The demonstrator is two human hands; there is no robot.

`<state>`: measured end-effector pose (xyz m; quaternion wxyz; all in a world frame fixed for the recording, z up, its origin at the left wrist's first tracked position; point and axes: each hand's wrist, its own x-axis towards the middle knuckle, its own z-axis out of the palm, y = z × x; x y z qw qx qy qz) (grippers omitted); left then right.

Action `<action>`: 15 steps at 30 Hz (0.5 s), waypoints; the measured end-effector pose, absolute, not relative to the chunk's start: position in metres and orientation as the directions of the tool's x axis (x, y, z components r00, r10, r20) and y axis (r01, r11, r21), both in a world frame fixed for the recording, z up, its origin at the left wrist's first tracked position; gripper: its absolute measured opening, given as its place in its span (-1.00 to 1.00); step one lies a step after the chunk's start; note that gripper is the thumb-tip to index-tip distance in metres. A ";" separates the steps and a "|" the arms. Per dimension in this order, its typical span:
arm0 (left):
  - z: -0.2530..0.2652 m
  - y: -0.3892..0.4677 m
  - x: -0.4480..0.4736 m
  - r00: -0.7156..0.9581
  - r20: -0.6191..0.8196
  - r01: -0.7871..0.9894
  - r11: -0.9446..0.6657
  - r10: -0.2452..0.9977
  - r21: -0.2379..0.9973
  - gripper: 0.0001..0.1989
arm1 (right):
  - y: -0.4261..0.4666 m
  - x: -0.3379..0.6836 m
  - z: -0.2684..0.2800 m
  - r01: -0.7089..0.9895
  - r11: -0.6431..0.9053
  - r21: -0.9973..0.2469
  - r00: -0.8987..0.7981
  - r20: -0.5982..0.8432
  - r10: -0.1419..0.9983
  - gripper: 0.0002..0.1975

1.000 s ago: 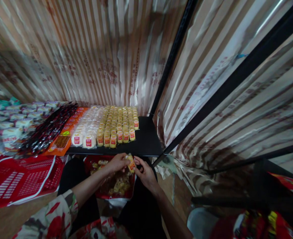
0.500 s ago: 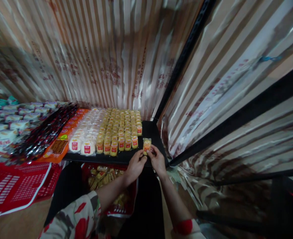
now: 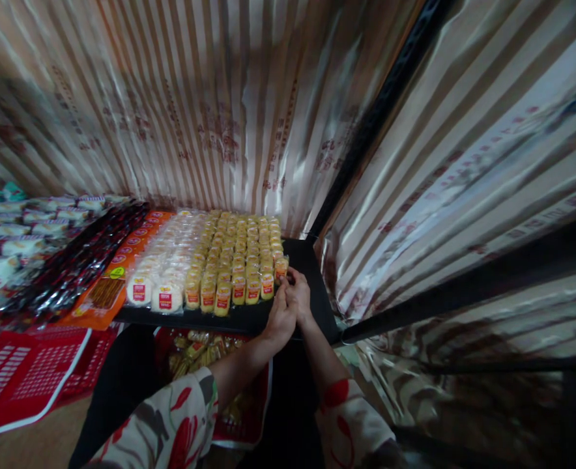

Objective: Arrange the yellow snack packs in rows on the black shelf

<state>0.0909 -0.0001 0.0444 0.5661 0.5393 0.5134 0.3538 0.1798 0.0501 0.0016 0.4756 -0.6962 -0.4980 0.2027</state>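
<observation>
My right hand point(image 3: 300, 294) is closed on a small wrapped snack packet point(image 3: 281, 266), yellow with an orange-red label. It stands upright at the front of the rightmost row of like packets point(image 3: 239, 260) on the black shelf point(image 3: 312, 267). Fingers of my left hand point(image 3: 284, 316) are closed at the lower edge of the same packet, pressed against my right hand; their tips are partly hidden. Left of the yellow rows stand round white wrapped crackers point(image 3: 167, 298) with red labels. Under the shelf, a red basket point(image 3: 267, 397) between my knees holds more yellow packets.
Left along the shelf lie an orange snack bag point(image 3: 105, 296), dark shiny packs point(image 3: 73, 267) and white packs point(image 3: 21, 244). Another red basket point(image 3: 24, 371) sits lower left. Striped plastic sheeting point(image 3: 219, 117) hangs behind, with a black metal post point(image 3: 366, 140) at the right corner.
Both hands have carried the packet up and away, from in front of the shelf's rows into line with the rightmost row. The view has shifted slightly.
</observation>
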 end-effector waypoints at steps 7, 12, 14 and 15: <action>0.038 0.004 0.095 0.222 -0.219 0.103 0.200 0.950 0.974 -0.37 | 0.059 0.177 -0.006 0.493 -0.034 -0.869 0.406 0.195 0.893 -0.57; 0.030 0.002 0.092 0.238 -0.170 0.012 0.172 0.956 0.985 -0.36 | 0.061 0.176 -0.009 0.521 -0.023 -0.853 0.378 0.206 0.903 -0.57; 0.029 0.001 0.090 0.245 -0.148 -0.006 0.154 0.958 0.988 -0.37 | 0.060 0.176 -0.009 0.564 -0.014 -0.826 0.354 0.226 0.907 -0.55; 0.029 0.000 0.089 0.250 -0.135 -0.013 0.143 0.959 0.990 -0.37 | 0.060 0.176 -0.010 0.584 -0.008 -0.812 0.341 0.237 0.910 -0.55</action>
